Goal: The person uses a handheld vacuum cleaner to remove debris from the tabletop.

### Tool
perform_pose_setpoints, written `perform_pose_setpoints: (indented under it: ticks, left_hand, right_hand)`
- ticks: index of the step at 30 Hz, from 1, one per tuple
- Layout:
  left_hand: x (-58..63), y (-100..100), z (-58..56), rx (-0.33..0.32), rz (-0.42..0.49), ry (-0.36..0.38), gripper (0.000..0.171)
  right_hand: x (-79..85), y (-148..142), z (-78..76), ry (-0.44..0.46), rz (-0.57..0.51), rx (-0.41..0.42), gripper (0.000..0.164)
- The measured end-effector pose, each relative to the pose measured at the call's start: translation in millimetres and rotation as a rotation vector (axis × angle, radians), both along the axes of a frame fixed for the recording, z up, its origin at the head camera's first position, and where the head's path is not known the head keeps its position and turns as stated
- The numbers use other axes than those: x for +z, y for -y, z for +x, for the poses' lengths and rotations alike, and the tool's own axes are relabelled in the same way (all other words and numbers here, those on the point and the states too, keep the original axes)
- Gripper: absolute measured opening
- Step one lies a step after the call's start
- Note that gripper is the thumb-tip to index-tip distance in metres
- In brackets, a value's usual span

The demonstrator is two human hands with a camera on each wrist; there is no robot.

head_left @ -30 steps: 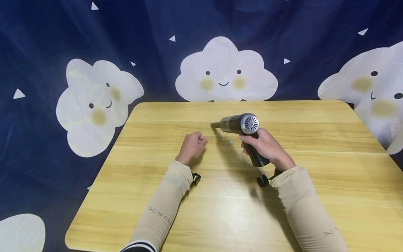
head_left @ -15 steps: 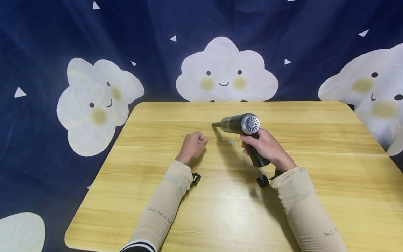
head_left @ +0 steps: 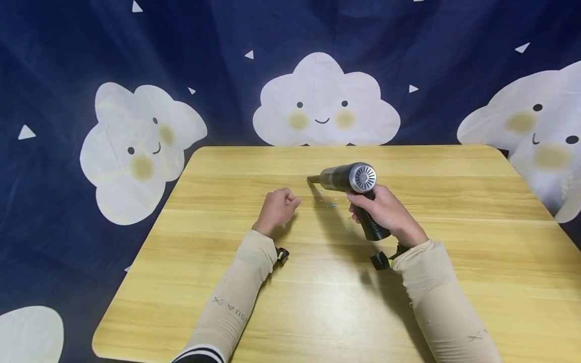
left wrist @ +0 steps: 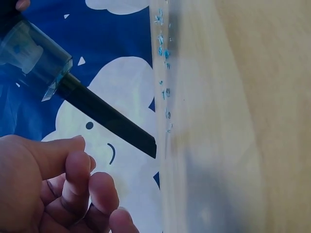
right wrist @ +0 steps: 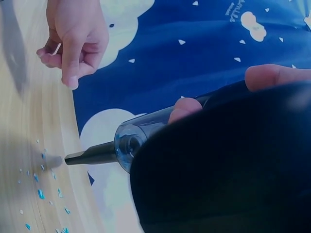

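My right hand (head_left: pixel 386 212) grips the handle of a black handheld vacuum cleaner (head_left: pixel 345 177) with a silver vented end. Its flat dark nozzle (left wrist: pixel 112 119) points left and down, with the tip close to the tabletop; whether it touches I cannot tell. Small blue and whitish scraps (right wrist: pixel 41 194) lie scattered near the nozzle, partly under the vacuum's shadow. Through the clear dust cup (left wrist: pixel 34 56) something pale shows inside. My left hand (head_left: pixel 278 209) stays left of the scraps, its fingers loosely curled and holding nothing.
The wood-grain table (head_left: pixel 181 282) has rounded corners. Behind it hangs a dark blue curtain (head_left: pixel 218 30) printed with white clouds. Small black cameras sit at both wrists, including one wrist camera (head_left: pixel 379 261) on the right.
The vacuum cleaner's nozzle has shifted slightly to the right with my right hand. A few scraps by the tip are no longer visible. My left hand stays nearly still.
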State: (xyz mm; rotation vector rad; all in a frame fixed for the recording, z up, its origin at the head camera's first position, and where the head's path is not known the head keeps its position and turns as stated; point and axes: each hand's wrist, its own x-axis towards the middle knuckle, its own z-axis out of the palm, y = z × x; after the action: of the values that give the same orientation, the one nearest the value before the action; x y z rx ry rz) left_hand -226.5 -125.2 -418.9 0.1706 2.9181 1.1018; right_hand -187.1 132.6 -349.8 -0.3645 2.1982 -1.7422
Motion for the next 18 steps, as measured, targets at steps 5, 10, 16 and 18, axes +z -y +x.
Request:
perform_pose_setpoints:
  ticks: [5, 10, 16, 18]
  left_hand:
    - [1.8, 0.5, -0.5, 0.000, -0.003, -0.009, 0.020]
    - [1.3, 0.8, 0.1, 0.018, -0.011, -0.007, 0.024]
    - [-0.7, 1.7, 0.3, 0.000, -0.028, -0.078, 0.031]
    - [-0.8, 2.6, 0.6, -0.004, -0.012, -0.091, 0.029]
  right_hand:
    - [1.7, -0.8, 1.9, -0.011, 0.000, 0.002, 0.036]
    - [2.4, -3.3, 1.0, -0.019, 0.002, 0.004, 0.038]
    - [3.3, -6.3, 1.4, -0.026, 0.001, 0.001, 0.040]
    - [3.2, -7.1, 1.7, -0.026, 0.005, -0.001, 0.039]
